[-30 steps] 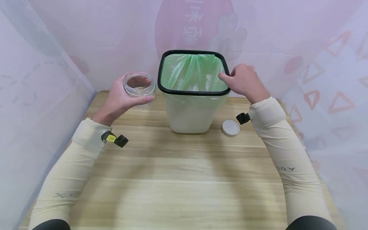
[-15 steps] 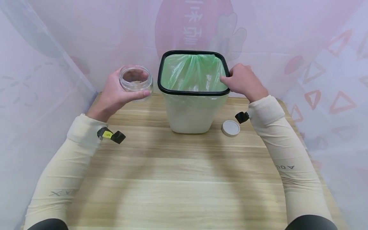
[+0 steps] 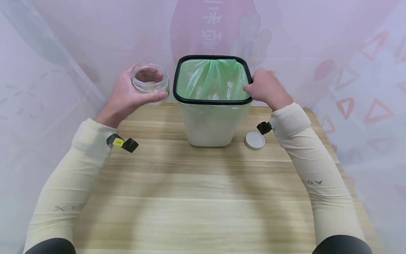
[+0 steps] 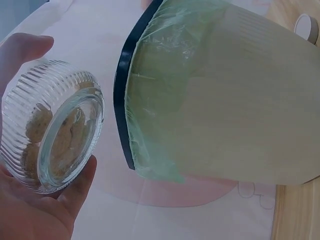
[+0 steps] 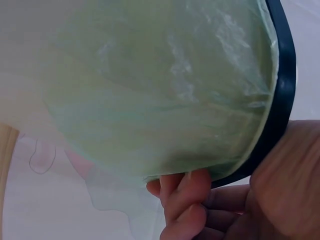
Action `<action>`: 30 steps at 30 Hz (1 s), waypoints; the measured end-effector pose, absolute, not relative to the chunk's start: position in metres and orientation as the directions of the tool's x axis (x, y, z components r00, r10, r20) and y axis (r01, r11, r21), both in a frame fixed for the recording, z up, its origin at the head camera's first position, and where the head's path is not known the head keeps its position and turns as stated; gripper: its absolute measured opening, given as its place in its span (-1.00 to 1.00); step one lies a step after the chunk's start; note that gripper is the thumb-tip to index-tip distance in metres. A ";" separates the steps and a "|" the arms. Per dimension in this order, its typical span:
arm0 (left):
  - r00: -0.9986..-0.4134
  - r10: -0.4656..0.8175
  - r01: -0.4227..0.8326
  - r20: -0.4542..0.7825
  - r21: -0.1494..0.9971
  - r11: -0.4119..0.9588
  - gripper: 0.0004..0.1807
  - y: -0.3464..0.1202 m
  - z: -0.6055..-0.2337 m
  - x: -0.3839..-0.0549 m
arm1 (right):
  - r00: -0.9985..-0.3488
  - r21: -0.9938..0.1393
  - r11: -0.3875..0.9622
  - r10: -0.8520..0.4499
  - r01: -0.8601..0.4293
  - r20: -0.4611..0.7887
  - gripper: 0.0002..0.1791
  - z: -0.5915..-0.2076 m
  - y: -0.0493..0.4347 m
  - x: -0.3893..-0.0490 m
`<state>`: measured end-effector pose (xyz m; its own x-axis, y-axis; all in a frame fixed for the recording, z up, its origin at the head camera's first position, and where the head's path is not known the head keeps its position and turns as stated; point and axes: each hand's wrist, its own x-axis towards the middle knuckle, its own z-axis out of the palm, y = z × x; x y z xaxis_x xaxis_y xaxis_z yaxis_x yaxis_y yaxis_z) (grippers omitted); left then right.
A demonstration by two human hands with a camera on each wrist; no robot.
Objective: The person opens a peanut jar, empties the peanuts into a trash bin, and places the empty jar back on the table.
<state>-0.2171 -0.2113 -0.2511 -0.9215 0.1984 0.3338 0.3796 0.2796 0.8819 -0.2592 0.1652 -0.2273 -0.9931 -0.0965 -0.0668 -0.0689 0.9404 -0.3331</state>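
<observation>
My left hand (image 3: 123,93) holds an uncapped clear glass jar (image 3: 151,90) just left of the trash bin, with the thumb across its near side. In the left wrist view, tan-brown lumps (image 4: 67,142) show through the ribbed glass of the jar. The trash bin (image 3: 210,128) is whitish and translucent, with a black rim and a green plastic liner bag (image 3: 209,79) inside. At its right edge my right hand (image 3: 269,88) grips the rim, thumb on the inner side. Curled fingers show beneath the bin's edge in the right wrist view.
A round white lid (image 3: 254,140) lies on the wooden table (image 3: 203,197), right of the bin's base. Pale printed curtains (image 3: 111,38) surround the table at the back and sides, close behind the bin.
My left hand has moved the jar up and slightly left, a little farther from the bin's rim. My right hand has stayed at the right edge of the bin.
</observation>
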 end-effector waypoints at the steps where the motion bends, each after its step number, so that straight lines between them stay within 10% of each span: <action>1: -0.922 0.198 0.378 0.332 0.880 0.287 -0.29 -0.211 -0.249 -0.218 | -0.993 -0.333 0.940 -0.095 -0.067 -0.068 -0.67 -0.227 0.165 -0.259; 30: -0.910 0.163 0.411 0.381 0.780 0.472 -0.16 -0.192 -0.216 -0.258 | -0.991 -0.333 0.942 -0.086 -0.047 -0.102 -0.74 -0.228 0.151 -0.261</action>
<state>-0.2579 -0.1917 -0.2155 -0.9100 0.1630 0.3812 0.4112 0.4721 0.7797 -0.2606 0.1514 -0.2278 -0.9911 -0.0856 -0.1017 -0.0472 0.9419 -0.3327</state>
